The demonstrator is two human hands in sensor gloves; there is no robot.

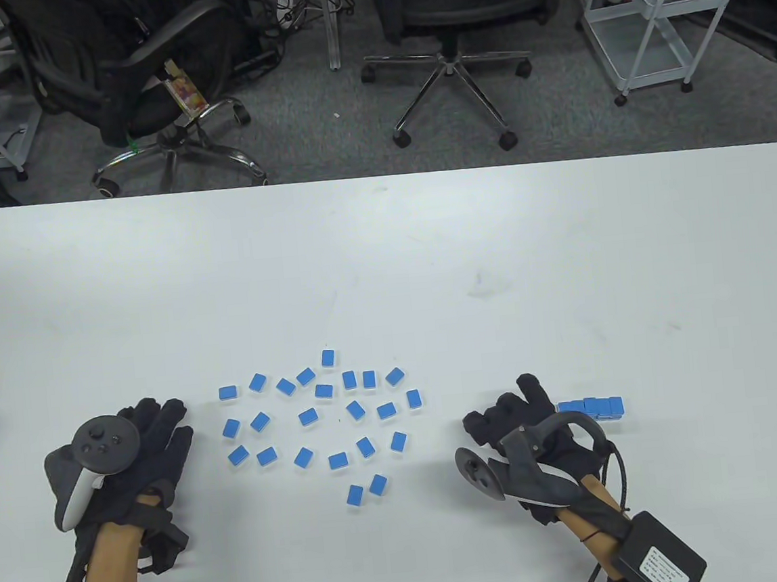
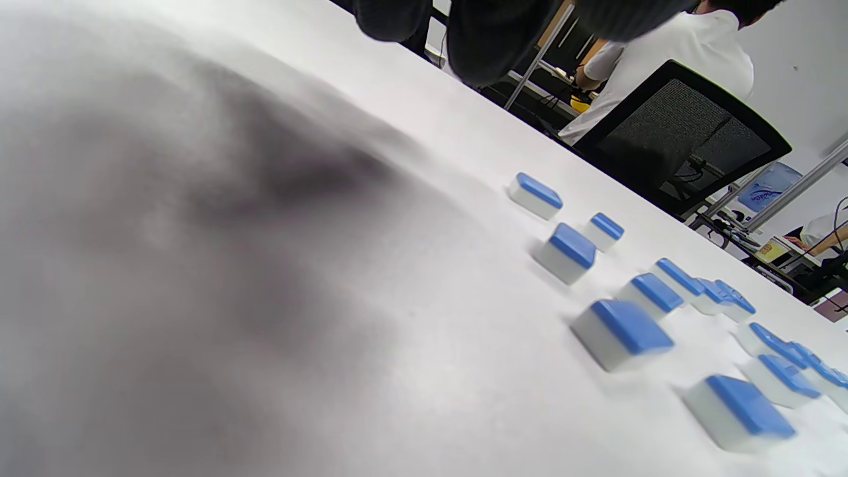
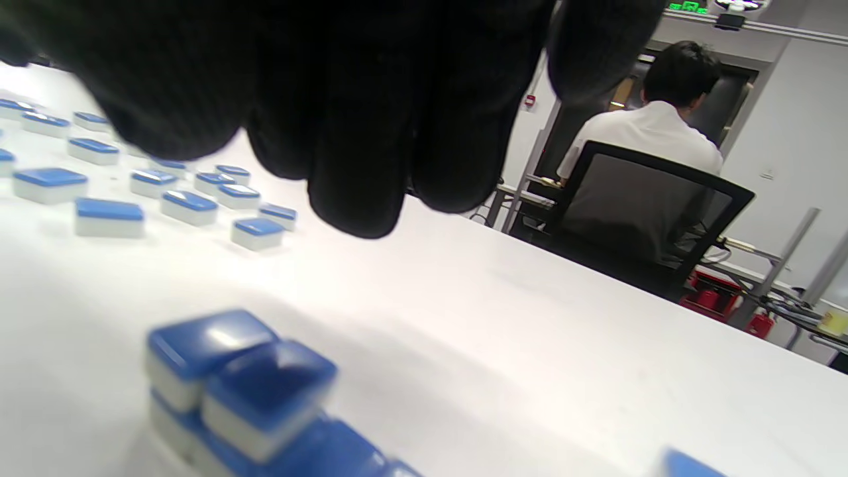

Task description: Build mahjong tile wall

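Neither hand grips a tile — the left hand (image 1: 128,456) rests flat with fingers straight, the right hand (image 1: 519,422) hangs loosely curled just beside the short stacked wall (image 1: 592,408). Loose tiles (image 1: 318,416) lie scattered between them on the table (image 1: 385,250). They look small, hard and slick — best pinched by the long sides. The wall's near end is blurred in the right wrist view.

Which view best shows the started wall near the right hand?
The right wrist view: the wall fills the foreground, tiles visibly stacked two high. The table view shows it only as a small row beside the right hand. The left wrist view misses it.
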